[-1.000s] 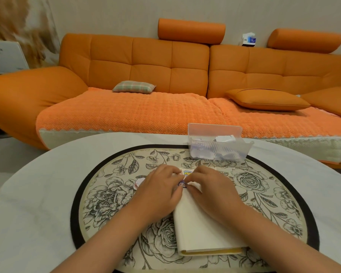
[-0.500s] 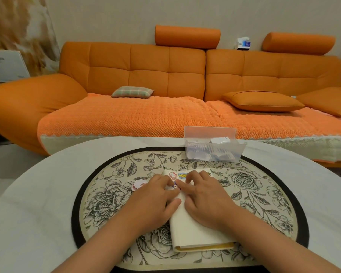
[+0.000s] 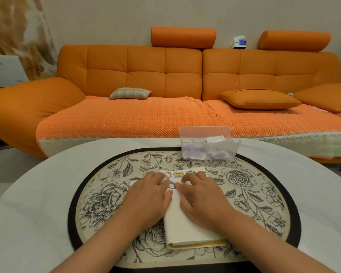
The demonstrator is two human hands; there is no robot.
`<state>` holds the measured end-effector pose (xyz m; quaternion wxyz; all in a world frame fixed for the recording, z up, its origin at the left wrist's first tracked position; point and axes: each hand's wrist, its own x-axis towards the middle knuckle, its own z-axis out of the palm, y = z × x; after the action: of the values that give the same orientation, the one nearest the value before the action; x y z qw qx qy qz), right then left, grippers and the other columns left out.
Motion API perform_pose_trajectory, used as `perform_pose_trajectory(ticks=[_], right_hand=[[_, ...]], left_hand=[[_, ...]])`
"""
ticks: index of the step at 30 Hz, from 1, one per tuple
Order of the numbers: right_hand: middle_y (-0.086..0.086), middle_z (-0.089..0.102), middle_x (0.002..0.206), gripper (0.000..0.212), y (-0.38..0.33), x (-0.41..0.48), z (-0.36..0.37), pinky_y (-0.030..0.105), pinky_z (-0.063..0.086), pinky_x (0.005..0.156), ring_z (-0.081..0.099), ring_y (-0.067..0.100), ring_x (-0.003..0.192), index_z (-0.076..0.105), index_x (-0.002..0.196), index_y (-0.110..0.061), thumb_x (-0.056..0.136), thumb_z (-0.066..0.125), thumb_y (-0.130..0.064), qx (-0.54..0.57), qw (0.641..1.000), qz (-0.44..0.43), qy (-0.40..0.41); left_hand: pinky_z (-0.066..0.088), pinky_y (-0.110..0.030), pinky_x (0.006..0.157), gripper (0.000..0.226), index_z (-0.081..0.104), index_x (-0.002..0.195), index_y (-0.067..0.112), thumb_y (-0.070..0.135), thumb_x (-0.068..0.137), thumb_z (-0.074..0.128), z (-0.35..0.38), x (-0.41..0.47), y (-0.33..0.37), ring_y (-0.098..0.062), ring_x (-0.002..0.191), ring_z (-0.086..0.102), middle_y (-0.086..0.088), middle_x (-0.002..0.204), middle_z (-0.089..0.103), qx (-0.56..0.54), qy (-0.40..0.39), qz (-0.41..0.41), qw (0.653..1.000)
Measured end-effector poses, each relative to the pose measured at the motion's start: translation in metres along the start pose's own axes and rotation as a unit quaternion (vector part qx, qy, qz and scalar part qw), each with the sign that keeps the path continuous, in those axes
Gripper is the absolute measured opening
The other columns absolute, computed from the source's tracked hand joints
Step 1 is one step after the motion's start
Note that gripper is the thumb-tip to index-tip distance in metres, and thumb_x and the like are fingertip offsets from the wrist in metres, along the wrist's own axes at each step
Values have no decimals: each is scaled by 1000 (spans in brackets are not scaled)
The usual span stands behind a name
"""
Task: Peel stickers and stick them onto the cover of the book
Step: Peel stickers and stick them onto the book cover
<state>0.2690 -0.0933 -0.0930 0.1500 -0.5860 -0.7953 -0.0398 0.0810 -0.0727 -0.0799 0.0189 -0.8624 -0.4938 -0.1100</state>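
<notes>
Matt cream book [image 3: 187,219] cover, translucent plastic box [image 3: 209,148] (ribbed), woven-cloth sofa cover [image 3: 126,119].

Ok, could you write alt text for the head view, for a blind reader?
A person's left hand and right hand rest on a cream book with cartoon stickers on its cover, on a floral mat. Behind stand a clear plastic box and an orange sofa.

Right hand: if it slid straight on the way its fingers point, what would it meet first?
Likely the purple sticker on the book, just ahead of the right hand; the left hand lies close beyond.
</notes>
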Motion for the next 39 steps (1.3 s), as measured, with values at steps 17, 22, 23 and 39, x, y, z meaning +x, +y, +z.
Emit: perform_pose_trajectory(ticks=[17,22,23,39], right_hand=[[-8,55,131,53,-3,5,-16,36,38,94,47,18,115,57,134,-32,92,27,-43,-15,999,-24,-33],[-10,56,132,42,-22,21,-31,31,40,97,49,14,118,52,141,-32,100,45,-37,23,999,-43,-2],[-10,57,130,41,-30,26,-32,31,41,96,50,14,117,54,140,-32,100,46,-36,33,998,-50,-2],[-4,65,113,34,-79,81,0,37,47,87,56,22,107,69,124,-32,102,47,-45,-59,987,-119,-88]], left_hand=[[53,-27,84,44,68,124,33,56,90,53,-11,-12,-20,-3,115,59,20,125,64,-116,74,-13,990],[49,-31,95,51,42,148,39,47,98,50,-22,-13,-53,-7,128,46,18,139,53,-113,78,-88,987],[50,-32,94,48,45,146,38,45,99,50,-21,-13,-59,-8,129,46,17,138,53,-108,74,-100,986],[44,-35,97,38,61,132,36,47,97,54,-10,-20,-91,-10,121,43,15,120,55,-104,-7,-70,992]])
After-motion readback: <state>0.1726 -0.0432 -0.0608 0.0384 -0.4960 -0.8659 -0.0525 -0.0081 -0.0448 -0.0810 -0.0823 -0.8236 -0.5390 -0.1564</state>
